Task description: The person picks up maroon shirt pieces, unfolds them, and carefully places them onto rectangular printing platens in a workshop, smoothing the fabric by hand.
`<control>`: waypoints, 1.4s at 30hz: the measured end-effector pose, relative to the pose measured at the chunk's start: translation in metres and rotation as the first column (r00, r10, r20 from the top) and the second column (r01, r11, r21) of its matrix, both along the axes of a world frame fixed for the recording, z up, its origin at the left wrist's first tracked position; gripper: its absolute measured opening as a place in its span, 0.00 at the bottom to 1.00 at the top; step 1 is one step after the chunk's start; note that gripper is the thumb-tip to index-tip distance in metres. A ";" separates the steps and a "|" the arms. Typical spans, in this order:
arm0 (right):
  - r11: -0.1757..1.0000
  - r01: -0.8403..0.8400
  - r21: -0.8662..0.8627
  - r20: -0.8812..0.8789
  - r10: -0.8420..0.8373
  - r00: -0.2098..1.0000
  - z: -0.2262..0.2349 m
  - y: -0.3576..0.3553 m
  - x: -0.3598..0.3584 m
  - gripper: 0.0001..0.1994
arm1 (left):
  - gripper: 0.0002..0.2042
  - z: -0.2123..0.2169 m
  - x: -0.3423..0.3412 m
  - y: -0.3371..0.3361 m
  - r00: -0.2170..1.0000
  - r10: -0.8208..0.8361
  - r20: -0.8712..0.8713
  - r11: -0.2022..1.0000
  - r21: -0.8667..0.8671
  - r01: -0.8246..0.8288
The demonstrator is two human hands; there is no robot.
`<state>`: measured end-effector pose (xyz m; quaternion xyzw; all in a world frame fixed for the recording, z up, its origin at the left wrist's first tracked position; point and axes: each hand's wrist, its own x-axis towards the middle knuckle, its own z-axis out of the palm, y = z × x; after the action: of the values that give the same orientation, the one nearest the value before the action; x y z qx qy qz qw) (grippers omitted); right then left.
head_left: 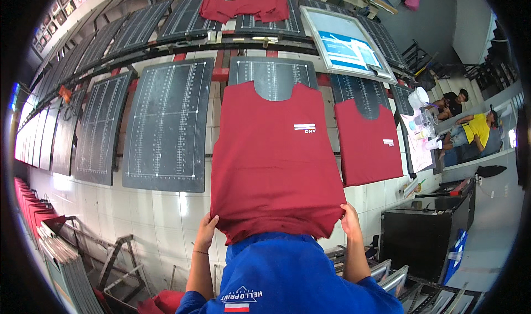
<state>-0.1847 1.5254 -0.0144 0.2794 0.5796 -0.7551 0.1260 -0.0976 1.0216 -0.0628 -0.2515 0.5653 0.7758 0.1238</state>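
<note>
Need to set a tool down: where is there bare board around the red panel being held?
The wide black board left of the red panel is bare; so is the narrower board farther left. The right side is crowded: a second red panel lies over the next board, with a white tub beyond.

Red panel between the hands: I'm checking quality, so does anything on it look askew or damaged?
No tear or stain stands out on the red panel. Its lower edge looks uneven, though: between the left hand and the right hand it gathers into folds, while the upper part lies fairly smooth.
</note>
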 end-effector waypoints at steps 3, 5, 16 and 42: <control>0.996 0.032 0.083 0.120 -0.042 0.992 -0.017 0.015 0.016 0.12 | 0.14 -0.004 0.008 0.006 0.999 0.000 0.050 0.999 -0.042 0.002; 0.991 0.042 0.128 0.182 -0.065 0.981 -0.030 0.025 0.021 0.10 | 0.14 -0.007 0.015 0.011 0.996 -0.038 0.081 0.990 -0.131 0.048; 0.737 0.123 0.664 -0.001 -0.164 0.987 -0.091 0.220 -0.084 0.26 | 0.11 0.072 -0.141 0.193 0.956 -0.133 -0.260 0.775 -0.629 -0.064; 0.997 -0.030 -0.072 -0.884 -0.050 0.465 0.234 0.291 -0.115 0.42 | 0.35 0.170 -0.157 0.226 0.705 0.010 -0.709 0.968 0.185 0.172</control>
<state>-0.2998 1.8168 0.2201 -0.1529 0.5299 -0.8132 -0.1857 -0.2546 1.2474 0.1074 0.1053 0.4831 0.8684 -0.0380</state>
